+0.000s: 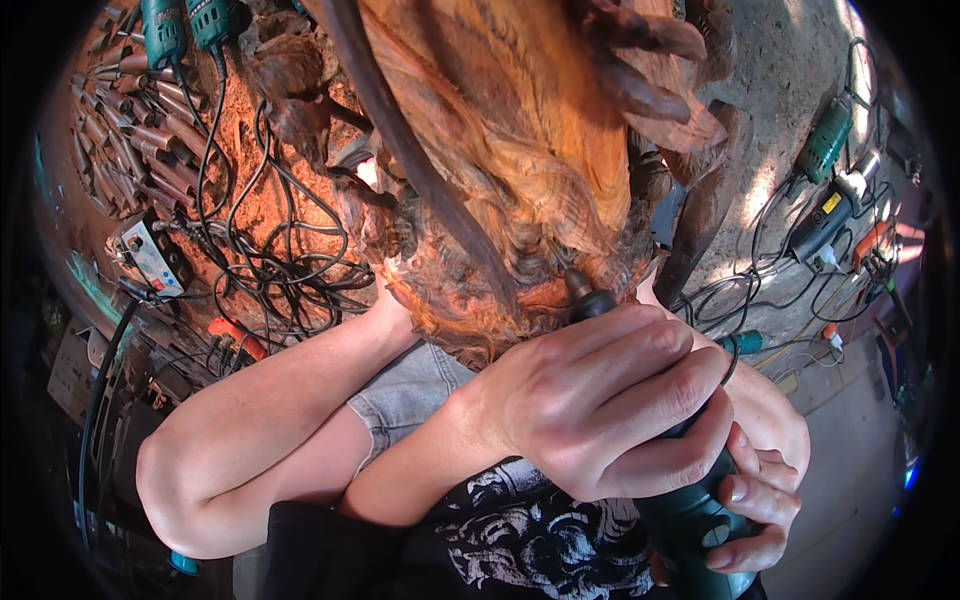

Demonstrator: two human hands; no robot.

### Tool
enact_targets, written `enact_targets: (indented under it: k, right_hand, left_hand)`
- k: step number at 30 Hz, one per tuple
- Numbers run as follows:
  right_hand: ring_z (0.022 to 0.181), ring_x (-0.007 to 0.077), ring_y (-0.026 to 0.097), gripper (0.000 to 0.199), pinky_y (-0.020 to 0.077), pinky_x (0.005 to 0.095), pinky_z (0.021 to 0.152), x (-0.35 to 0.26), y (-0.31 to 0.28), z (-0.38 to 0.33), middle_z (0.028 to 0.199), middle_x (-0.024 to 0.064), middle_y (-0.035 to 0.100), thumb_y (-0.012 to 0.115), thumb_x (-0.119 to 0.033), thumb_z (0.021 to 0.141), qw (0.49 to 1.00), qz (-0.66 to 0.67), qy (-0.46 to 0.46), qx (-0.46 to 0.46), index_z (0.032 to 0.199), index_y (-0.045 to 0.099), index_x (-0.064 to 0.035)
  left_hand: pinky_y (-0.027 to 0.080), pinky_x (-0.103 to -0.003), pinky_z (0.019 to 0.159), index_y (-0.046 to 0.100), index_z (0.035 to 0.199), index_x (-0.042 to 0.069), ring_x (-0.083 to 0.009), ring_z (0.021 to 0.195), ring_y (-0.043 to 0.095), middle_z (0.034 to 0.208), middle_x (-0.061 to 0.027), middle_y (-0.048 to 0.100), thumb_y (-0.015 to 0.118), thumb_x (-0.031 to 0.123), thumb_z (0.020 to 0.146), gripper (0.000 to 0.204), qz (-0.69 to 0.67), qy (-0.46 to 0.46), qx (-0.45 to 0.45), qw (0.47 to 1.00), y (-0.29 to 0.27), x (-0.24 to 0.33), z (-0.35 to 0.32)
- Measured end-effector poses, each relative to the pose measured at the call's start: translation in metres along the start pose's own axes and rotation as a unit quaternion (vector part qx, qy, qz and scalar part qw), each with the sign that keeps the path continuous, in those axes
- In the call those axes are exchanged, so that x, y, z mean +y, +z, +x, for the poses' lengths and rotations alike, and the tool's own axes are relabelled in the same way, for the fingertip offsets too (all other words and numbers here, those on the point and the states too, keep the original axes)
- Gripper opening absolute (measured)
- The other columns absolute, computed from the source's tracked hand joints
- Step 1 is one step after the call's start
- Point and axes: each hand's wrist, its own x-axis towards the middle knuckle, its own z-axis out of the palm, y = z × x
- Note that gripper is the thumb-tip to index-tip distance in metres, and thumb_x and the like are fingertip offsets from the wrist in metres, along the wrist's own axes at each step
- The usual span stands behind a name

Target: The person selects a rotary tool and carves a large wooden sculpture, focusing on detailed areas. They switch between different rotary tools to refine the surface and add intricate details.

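My left hand [610, 400] is wrapped round the neck of a dark green die grinder [690, 500]. My right hand [765, 505] grips the lower body of the same tool, its fingers curled round from the right side. The grinder's collet [578, 285] points up and left at the base of a large reddish-brown wood carving [500, 170], and meets or nearly meets the grain there. The bit's very tip I cannot make out. Carved folds and finger-like projections cover the wood, which stands between my bent legs. A long dark branch-like strip [410, 160] runs down its front.
At left lie heaped chisels or gouges [140, 130], two green power tools [190, 25], a control box [150, 260] and tangled black cables [290, 260] on orange sawdust. At right, another green tool [825, 140], a black-bodied power tool [820, 222] and more cords rest on the ground.
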Motion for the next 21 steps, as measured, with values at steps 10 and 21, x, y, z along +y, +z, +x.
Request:
enact_targets:
  k: [10, 21]
  right_hand:
    - [0.086, 0.0281, 0.069, 0.047, 0.0604, 0.0280, 0.071, 0.009, -0.020, -0.002, 0.100, 0.0145, 0.058, 0.085, -0.031, 0.080, 0.997, 0.038, -0.027, -0.060, 0.115, 0.058, -0.0163]
    - [0.094, 0.0349, 0.068, 0.047, 0.0578, 0.0397, 0.077, -0.008, -0.039, 0.056, 0.107, 0.0191, 0.058, 0.085, -0.032, 0.081, 0.948, 0.126, 0.271, -0.112, 0.115, 0.056, -0.0149]
  left_hand:
    - [0.058, -0.034, 0.069, 0.066, 0.090, 0.000, -0.0240, 0.078, 0.066, 0.095, -0.0142, 0.065, 0.072, 0.013, 0.074, 0.022, -0.009, -0.016, -0.026, 0.999, -0.004, 0.001, -0.001]
    - [0.059, -0.036, 0.065, 0.069, 0.104, 0.003, -0.0264, 0.080, 0.070, 0.101, -0.0155, 0.068, 0.071, 0.009, 0.083, 0.023, -0.012, -0.048, -0.025, 0.998, -0.002, 0.006, 0.018]
